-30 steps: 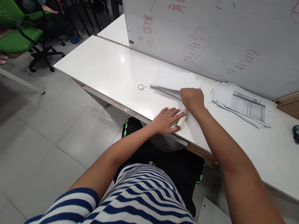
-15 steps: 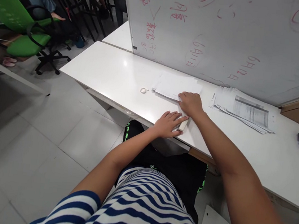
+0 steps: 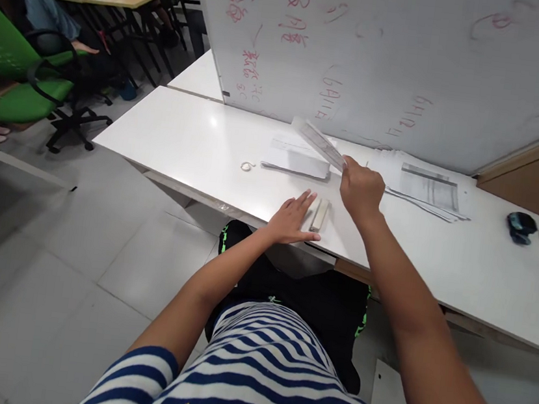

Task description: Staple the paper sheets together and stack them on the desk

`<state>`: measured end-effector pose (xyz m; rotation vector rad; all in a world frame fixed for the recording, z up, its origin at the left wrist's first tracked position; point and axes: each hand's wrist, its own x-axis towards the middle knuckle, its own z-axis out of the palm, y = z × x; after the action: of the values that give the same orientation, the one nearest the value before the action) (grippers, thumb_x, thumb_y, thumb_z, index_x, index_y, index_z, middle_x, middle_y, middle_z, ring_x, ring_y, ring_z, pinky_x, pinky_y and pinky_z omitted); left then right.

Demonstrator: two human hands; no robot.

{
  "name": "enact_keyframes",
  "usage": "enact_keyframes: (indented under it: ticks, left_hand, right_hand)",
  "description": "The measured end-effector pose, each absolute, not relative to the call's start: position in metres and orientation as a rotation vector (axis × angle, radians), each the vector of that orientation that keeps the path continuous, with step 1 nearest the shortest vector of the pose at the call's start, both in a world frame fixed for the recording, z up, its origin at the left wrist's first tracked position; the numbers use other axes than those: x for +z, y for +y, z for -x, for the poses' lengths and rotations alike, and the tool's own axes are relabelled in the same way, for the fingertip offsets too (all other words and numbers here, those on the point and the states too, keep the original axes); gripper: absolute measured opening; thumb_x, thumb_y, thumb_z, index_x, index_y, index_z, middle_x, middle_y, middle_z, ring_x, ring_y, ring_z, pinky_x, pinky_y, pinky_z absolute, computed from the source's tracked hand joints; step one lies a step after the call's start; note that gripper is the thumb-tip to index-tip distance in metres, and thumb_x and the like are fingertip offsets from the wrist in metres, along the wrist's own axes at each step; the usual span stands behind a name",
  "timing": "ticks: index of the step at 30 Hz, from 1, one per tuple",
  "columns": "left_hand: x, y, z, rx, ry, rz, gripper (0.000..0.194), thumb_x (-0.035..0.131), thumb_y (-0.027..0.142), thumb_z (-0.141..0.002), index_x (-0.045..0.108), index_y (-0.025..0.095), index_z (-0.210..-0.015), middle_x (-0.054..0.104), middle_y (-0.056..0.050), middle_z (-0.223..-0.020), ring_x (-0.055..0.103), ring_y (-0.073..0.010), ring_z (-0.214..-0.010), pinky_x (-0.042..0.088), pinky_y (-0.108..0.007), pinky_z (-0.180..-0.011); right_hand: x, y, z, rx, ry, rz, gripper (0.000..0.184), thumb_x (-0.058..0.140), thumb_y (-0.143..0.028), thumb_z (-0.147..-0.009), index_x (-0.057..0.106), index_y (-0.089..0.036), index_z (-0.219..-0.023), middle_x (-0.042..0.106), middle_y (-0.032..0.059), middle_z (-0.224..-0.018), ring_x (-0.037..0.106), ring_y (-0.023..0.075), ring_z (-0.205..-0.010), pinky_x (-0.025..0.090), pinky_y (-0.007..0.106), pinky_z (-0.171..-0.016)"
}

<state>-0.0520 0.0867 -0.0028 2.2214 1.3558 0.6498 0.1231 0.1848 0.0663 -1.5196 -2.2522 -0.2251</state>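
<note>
Paper [image 3: 320, 143] gripped in the right hand [image 3: 362, 188] now tilts above the stack [image 3: 295, 160], left hand [image 3: 289, 221] spread open.

The shirt [image 3: 249, 370] has blue and white stripes. The shorts [image 3: 288, 289] are black with bright green bits at the sides. The desk [image 3: 184, 136] is white, the held paper [image 3: 320, 143] white and grey, and the small block [image 3: 322, 214] cream. The board [image 3: 416, 49] has red writing [image 3: 295, 24].

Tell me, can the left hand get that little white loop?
Probably yes: the white loop lies near the left hand on the desk, and nothing seems to stand between them.
</note>
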Motion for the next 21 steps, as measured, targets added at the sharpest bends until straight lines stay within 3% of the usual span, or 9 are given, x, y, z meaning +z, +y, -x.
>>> enact_keyframes:
  ticks: [3,6,8,9,12,16,21]
  left_hand:
    - [0.008,0.087,0.058,1.043,1.246,-1.811,0.107,0.030,0.089,-0.077,0.015,0.017,-0.155,0.020,-0.021,-0.160,0.030,-0.0313,-0.145,0.029,-0.047,-0.114]
    - [0.038,0.078,0.064,1.334,1.166,-1.132,0.096,0.015,0.088,-0.080,0.038,0.023,-0.146,0.049,-0.015,-0.145,0.049,-0.0286,-0.131,0.044,-0.042,-0.101]
    - [0.061,0.068,0.068,1.239,1.020,-0.888,0.092,0.024,0.088,-0.079,0.055,0.020,-0.133,0.065,-0.014,-0.124,0.061,-0.0289,-0.117,0.050,-0.039,-0.092]
    - [0.070,0.062,0.068,1.169,0.978,-0.820,0.085,0.036,0.085,-0.080,0.061,0.018,-0.126,0.070,-0.014,-0.114,0.065,-0.0292,-0.109,0.052,-0.037,-0.088]
    - [0.083,0.044,0.063,1.035,1.028,-0.766,0.058,0.073,0.057,-0.075,0.067,0.015,-0.115,0.075,-0.010,-0.095,0.070,-0.0266,-0.091,0.054,-0.033,-0.076]
    - [0.076,0.031,0.048,1.070,1.087,-0.828,0.046,0.077,0.047,-0.075,0.069,0.016,-0.108,0.075,-0.007,-0.094,0.070,-0.0245,-0.088,0.053,-0.033,-0.077]
    - [0.069,0.029,0.030,1.099,1.015,-0.862,0.043,0.076,0.047,-0.076,0.071,0.017,-0.107,0.075,-0.007,-0.100,0.069,-0.0240,-0.092,0.052,-0.036,-0.085]
  right_hand:
    - [0.068,0.140,-0.150,-0.202,-2.182,1.491,0.049,0.027,-0.021,-0.098,0.054,-0.015,-0.139,0.065,0.0156,-0.126,0.060,0.0277,-0.117,0.043,0.040,-0.093]
    - [0.065,0.091,-0.172,-0.126,-2.272,1.416,0.045,0.032,-0.022,-0.098,0.058,-0.027,-0.135,0.059,0.0069,-0.138,0.045,0.0250,-0.136,0.037,0.046,-0.106]
    - [0.060,0.062,-0.181,-0.008,-2.328,1.402,0.041,0.038,-0.025,-0.098,0.062,-0.036,-0.129,0.059,0.0016,-0.137,0.041,0.0243,-0.139,0.032,0.052,-0.111]
    - [0.056,0.050,-0.185,0.063,-2.349,1.388,0.040,0.040,-0.026,-0.097,0.063,-0.040,-0.127,0.059,-0.0006,-0.136,0.041,0.0240,-0.140,0.030,0.054,-0.113]
    - [0.040,0.022,-0.196,0.231,-2.338,1.363,0.039,0.045,-0.025,-0.096,0.064,-0.048,-0.121,0.059,-0.0056,-0.135,0.041,0.0234,-0.139,0.026,0.056,-0.116]
    - [0.017,-0.004,-0.211,0.293,-2.173,1.368,0.044,0.052,-0.023,-0.091,0.062,-0.053,-0.121,0.052,-0.0087,-0.141,0.035,0.0273,-0.142,0.022,0.061,-0.117]
    - [-0.003,-0.033,-0.225,0.346,-1.900,1.403,0.061,0.059,-0.022,-0.084,0.050,-0.060,-0.131,0.023,-0.0185,-0.155,0.021,0.0345,-0.146,0.022,0.068,-0.116]
